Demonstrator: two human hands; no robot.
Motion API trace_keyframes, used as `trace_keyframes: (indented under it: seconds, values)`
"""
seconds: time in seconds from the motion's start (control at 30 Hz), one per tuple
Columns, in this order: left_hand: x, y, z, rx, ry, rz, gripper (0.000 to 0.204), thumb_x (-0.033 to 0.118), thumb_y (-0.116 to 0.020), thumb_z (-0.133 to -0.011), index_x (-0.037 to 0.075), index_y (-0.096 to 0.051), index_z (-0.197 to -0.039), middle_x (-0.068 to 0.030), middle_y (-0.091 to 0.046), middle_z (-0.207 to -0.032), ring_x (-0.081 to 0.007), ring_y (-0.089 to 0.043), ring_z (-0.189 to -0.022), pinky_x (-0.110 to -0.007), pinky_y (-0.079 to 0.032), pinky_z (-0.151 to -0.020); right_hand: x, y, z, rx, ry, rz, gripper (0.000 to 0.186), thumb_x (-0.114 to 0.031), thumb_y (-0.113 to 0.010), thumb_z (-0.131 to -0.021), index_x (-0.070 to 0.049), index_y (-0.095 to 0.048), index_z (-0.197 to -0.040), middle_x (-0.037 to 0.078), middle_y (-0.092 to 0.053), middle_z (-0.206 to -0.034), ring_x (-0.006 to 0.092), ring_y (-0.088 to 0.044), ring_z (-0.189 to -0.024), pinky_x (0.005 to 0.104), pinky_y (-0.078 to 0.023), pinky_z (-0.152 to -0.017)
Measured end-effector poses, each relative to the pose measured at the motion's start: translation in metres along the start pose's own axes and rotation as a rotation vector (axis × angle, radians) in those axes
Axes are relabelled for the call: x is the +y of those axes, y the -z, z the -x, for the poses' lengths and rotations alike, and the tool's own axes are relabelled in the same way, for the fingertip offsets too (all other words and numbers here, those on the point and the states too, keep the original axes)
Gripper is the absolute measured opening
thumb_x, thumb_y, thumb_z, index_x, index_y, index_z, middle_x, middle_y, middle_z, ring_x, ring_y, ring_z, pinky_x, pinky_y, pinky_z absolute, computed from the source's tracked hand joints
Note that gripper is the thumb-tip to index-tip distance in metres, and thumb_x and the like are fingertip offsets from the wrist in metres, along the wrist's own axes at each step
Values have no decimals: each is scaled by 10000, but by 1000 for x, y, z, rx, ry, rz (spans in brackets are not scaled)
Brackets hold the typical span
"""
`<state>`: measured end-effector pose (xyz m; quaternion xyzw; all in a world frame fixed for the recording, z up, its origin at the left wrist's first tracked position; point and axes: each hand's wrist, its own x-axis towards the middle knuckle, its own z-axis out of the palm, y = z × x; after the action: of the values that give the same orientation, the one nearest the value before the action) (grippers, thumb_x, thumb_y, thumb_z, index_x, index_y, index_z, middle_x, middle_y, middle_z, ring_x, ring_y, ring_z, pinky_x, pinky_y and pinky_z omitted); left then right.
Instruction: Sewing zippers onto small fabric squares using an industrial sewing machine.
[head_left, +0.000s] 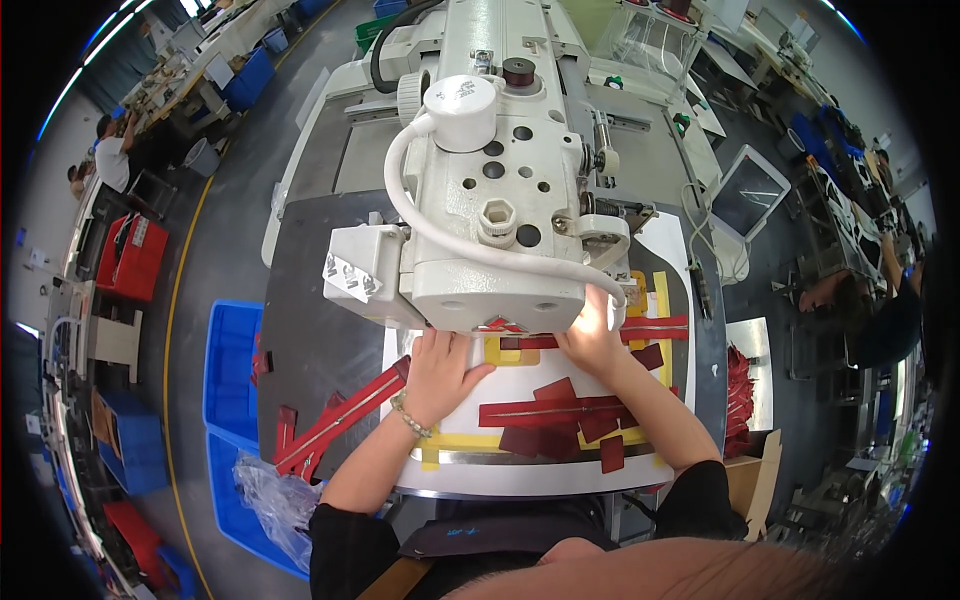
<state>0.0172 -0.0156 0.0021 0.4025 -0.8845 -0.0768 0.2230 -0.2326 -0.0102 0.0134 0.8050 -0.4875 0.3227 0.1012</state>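
My left hand [441, 372] lies on the white board [460, 400] at the sewing machine head's [490, 250] front edge, fingertips partly hidden beneath it, thumb spread. My right hand [590, 338] reaches up at the head's right under a bright light, fingers partly hidden by a white hose [490, 259]. Between both hands, a red zipper strip [525, 343] crosses a yellow template piece [493, 354]. Left of my left wrist is another red zipper strip [340, 420]; below my right hand are more red zipper and fabric pieces [552, 413]. Whether my right hand holds anything is unclear.
Blue bins [228, 375], one with clear plastic [270, 500], stand left of the machine table [320, 280]. Red pieces [738, 400] are piled at the right, above a cardboard box [752, 475]. A screen [750, 195] is at upper right. Other workers [113, 155] sit at side benches.
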Motion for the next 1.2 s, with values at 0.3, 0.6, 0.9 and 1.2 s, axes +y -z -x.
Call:
trace_keyframes:
  seconds: [0.3, 0.6, 0.9, 1.2]
  values:
    - [-2, -3, 3, 23, -43, -43, 506, 421, -645, -785, 11, -563, -1071, -144, -523, -1003, -313, -474, -874, -399, -370, -768, 9, 6, -16, -340, -437, -200, 430, -195, -697, -744, -19, -541, -1104, 159, -498, -1091, 316, -490, -937, 407, -386, -772]
    - [1, 0, -4, 75, -65, 70, 349, 376, -691, -775, 43, -633, -863, -116, -599, -797, -293, -555, -766, -400, -404, -732, -8, 15, 5, -237, -228, -23, 314, -210, -706, -743, -59, -594, -994, 93, -513, -967, 274, -505, -917, 387, -383, -769]
    - [6, 4, -7, 89, -8, 186, 369, 385, -713, -759, 72, -564, -633, -68, -533, -554, -270, -540, -509, -374, -414, -532, -6, 8, 3, -397, -294, -516, 199, -199, -666, -798, -38, -550, -788, 92, -516, -875, 261, -522, -851, 347, -414, -692]
    - [2, 5, -2, 11, 22, 183, 309, 339, -706, -765, 48, -610, -795, -86, -575, -624, -288, -563, -576, -382, -437, -600, 5, 31, -11, -492, -463, -921, 244, -283, -577, -912, -44, -627, -925, 42, -592, -727, 131, -523, -678, 299, -420, -621]
